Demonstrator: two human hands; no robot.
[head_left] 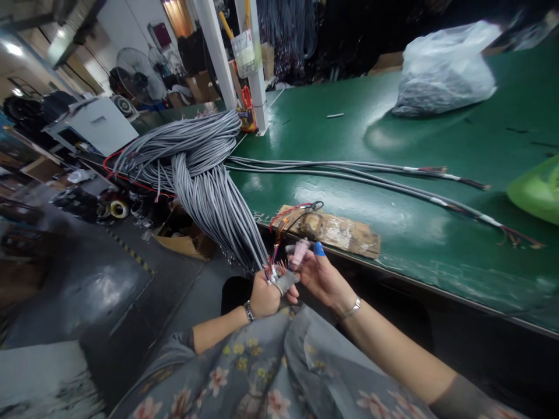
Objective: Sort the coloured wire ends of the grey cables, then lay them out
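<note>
My left hand [267, 294] is closed around the ends of a thick bunch of grey cables [225, 203]. Short coloured wires and bare copper strands [282, 266] stick out above its fingers, and grey tape wraps one finger. Just to the right, near those strands, is my right hand [325, 280]. Its thumb wears a blue cover and stands apart from the forefinger, which has a pale wrapping and is slightly blurred. I see nothing held between them. The cables run up from my left hand to a large coil [187, 142] on the bench.
A worn wooden board [334, 231] with a red wire lies along the edge of the green bench [437, 250]. Several loose grey cables [332, 169] stretch across the top. Farther back are a white post [257, 87] and a filled plastic bag [445, 73]. A green bag [537, 189] sits right.
</note>
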